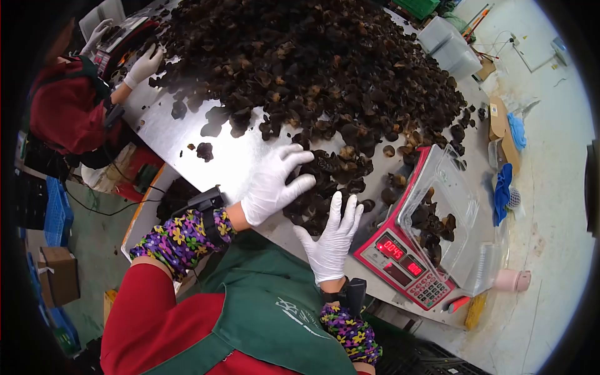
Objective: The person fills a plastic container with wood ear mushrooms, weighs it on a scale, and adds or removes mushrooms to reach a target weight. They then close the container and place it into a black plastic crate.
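My left hand [275, 185], in a white glove, is stretched over the metal table with its fingers apart. Close to its fingertips lies a small heap of dark wood ear mushrooms [340, 167]. My right hand [331, 245], also gloved, is held at the near side of that heap, palm down and fingers spread, holding nothing. Just right of it a red digital scale [406, 269] shows lit red figures. On the scale sits a clear plastic box [459, 206] with some wood ears inside.
A large pile of wood ears [300, 62] covers the back of the metal table [187, 147]. At the left a co-worker's gloved hand [145, 65] reaches to the pile. Stacked clear boxes [447, 47], a blue cloth [502, 195] and a pink cup [512, 280] lie along the right.
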A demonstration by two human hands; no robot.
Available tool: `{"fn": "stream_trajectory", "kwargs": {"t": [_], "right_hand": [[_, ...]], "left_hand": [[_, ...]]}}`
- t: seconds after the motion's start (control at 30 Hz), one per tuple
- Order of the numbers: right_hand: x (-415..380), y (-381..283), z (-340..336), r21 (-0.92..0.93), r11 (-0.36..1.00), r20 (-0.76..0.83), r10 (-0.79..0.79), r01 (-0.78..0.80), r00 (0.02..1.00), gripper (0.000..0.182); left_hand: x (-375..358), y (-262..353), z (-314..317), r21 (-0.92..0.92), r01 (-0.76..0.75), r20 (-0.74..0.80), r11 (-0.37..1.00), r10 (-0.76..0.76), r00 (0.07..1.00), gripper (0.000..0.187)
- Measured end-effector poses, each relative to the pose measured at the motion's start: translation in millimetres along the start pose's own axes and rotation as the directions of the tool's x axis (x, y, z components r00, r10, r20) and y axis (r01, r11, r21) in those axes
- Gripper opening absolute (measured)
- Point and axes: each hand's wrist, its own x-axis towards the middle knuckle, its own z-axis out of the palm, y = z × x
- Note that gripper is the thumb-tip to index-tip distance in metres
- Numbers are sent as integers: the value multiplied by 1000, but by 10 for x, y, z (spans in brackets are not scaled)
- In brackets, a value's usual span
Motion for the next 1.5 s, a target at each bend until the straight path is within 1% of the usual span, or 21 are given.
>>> {"fn": "stream_trajectory", "kwargs": {"t": [0.07, 0.1, 0.17, 0.23, 0.27, 0.37, 0.43, 0.5, 0.53, 0.57, 0.63, 0.7, 0.77, 0.83, 0.93, 1.0, 1.1, 1.23, 1.3, 1.43, 1.5], "right_hand": [[-4, 13, 13, -6, 1000, -22, -18, 18, 1000, 106], [-3, 16, 16, -7, 1000, -20, -17, 17, 1000, 106], [-1, 14, 26, 4, 1000, -28, -17, 17, 999, 105], [-2, 5, 29, 10, 1000, -33, -20, 21, 999, 104], [-4, 7, 21, 14, 1000, -38, -18, 19, 999, 103], [-3, -3, 4, 37, 999, -41, -6, 8, 999, 102], [-13, -3, -4, 38, 999, -45, 1, 1, 999, 101], [-7, 3, -1, 38, 999, -35, -7, 8, 999, 101], [-3, -5, -4, 45, 999, -32, -7, 9, 999, 101], [0, -13, -16, 48, 999, -28, -3, 4, 1000, 101], [4, -29, -30, 52, 999, -20, 1, 1, 1000, 101], [1, -23, -28, 50, 999, -23, -8, 9, 1000, 96], [1, -23, -25, 58, 998, -23, -9, 10, 1000, 96], [-3, -16, -24, 62, 998, -25, -4, 5, 1000, 96], [-5, -15, -20, 69, 998, -26, -5, 7, 1000, 95], [-2, -24, -24, 60, 998, -39, -8, 10, 999, 98], [-7, -19, -22, 62, 998, -35, -5, 7, 999, 98], [-9, -17, -24, 63, 998, -32, -12, 14, 999, 97], [-12, -15, -19, 59, 998, -35, -8, 10, 999, 97], [-11, -21, -28, 70, 997, -36, -9, 12, 999, 97], [-15, -17, -33, 82, 997, -27, -7, 9, 1000, 98]], "left_hand": [[151, -125, -13, -16, 14, -148, 1000, -17, 989, 28], [279, -268, 26, 114, -39, -251, 993, 67, 966, 24], [545, -331, -35, 374, -8, -264, 928, 114, 958, 25], [731, -564, -32, 526, -54, -181, 849, 174, 968, 27], [787, -713, -5, 569, -74, -97, 819, 156, 983, 25], [834, -697, -7, 579, -88, -51, 811, 143, 988, 23], [752, -593, -25, 514, -91, -77, 853, 152, 985, 17], [621, -486, -104, 139, 81, -57, 987, -73, 996, 13], [559, -295, -218, -149, 272, 40, 951, -269, 962, 13], [503, -270, -277, -142, 278, 36, 950, -276, 961, 13], [396, -260, -399, -480, 502, 221, 719, -455, 863, 18], [307, -243, -478, -475, 511, 231, 717, -459, 858, 23], [229, -303, -487, -401, 487, 197, 776, -446, 873, 22], [182, -355, -534, -333, 503, 226, 798, -450, 864, 21], [115, -409, -512, -397, 485, 215, 779, -435, 874, 20], [108, -353, -534, -469, 511, 257, 720, -443, 859, 19], [76, -361, -489, -484, 449, 198, 751, -406, 892, 19], [24, -408, -506, -519, 416, 196, 747, -369, 908, 19], [-54, -400, -563, -672, 399, 206, 624, -359, 910, 20], [-375, -449, -988, -552, 556, 223, 621, -533, 817, 23], [-607, -515, -1244, -492, 544, 83, 680, -585, 807, 22]]}}
